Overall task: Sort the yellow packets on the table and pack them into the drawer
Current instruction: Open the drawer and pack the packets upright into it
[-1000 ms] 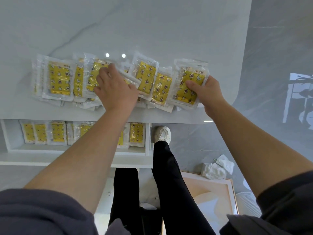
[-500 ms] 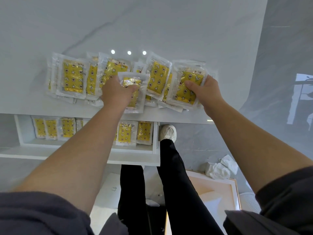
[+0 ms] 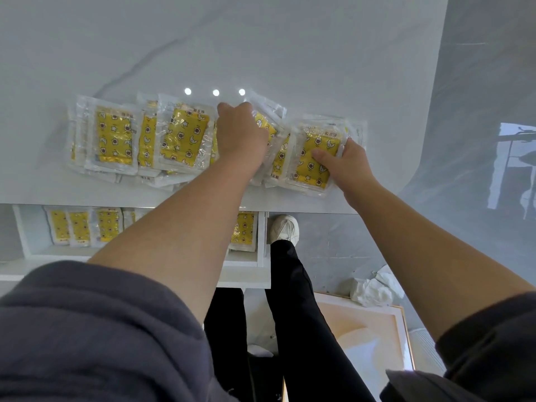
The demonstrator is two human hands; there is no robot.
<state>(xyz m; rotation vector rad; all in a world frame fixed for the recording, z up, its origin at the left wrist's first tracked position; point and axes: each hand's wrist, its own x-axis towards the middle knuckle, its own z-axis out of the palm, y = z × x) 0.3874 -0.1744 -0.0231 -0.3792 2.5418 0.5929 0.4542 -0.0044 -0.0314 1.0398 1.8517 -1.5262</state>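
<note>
So: yellow packets [image 3: 116, 140] lie in an overlapping row along the near part of the white marble table [image 3: 261, 39], clear wrappers w/ yellow star-and-moon print inside; row runs from far left to right, close to the table's front edge.

Left hand [image 3: 242, 134] is palm-down over the middle of the row, back of hand toward the camera; fingers curl down onto a tilted packet [image 3: 265, 123] on its right side, fingertips hidden under the hand, so can't tell if it's actually pinching that packet or just pressing on it. Just left of the hand sits another packet [image 3: 184, 140], partly tucked under the wrist edge.

Right hand [image 3: 352, 162] grips the rightmost stack [image 3: 314, 158]; thumb [image 3: 322, 155] lies flat on top of the yellow face, other fingers wrap round the stack's right edge & underneath, mostly hidden; stack is tilted a bit, near corner right at the table's front edge.

Below the tabletop the white drawer [image 3: 262, 236] stands pulled open; packed packets [image 3: 79, 230] stand in a row at its left, one more packet [image 3: 245, 230] at its right end, the middle blocked by the left forearm.

Dark grey sleeves pushed up on both arms; black trousers & a white sneaker [image 3: 285, 229] on the grey floor; crumpled white paper [image 3: 374, 288] beside a framed panel [image 3: 371, 329] lower right.
</note>
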